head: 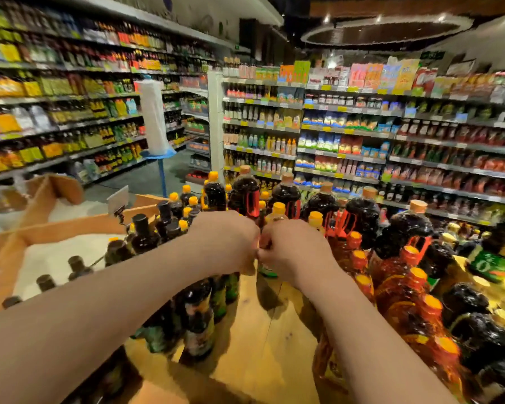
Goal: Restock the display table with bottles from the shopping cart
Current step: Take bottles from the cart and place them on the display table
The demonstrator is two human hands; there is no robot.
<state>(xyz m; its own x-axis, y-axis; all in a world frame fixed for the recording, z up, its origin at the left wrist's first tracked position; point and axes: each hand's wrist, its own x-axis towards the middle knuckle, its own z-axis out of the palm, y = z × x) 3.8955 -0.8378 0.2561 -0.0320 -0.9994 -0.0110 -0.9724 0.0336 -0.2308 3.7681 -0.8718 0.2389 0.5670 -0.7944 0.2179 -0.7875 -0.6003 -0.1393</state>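
The wooden display table [260, 330] is crowded with dark sauce bottles. My left hand [225, 240] is curled over the top of a dark green-labelled bottle [231, 287] standing on the table. Touching it, my right hand [292, 252] is curled round the neck of another dark bottle [267, 272], of which only the lower part shows. Small yellow-capped bottles [187, 205] stand behind my hands, and more dark bottles [197, 322] under my left forearm. The shopping cart is out of view.
Large dark jugs with red handles [245, 196] fill the back of the table, and orange-red bottles [411, 290] the right side. Cardboard bins of white grains [56, 258] stand on the left. Stocked shelves [362, 135] line the aisle, with a blue stand [161, 170] in it.
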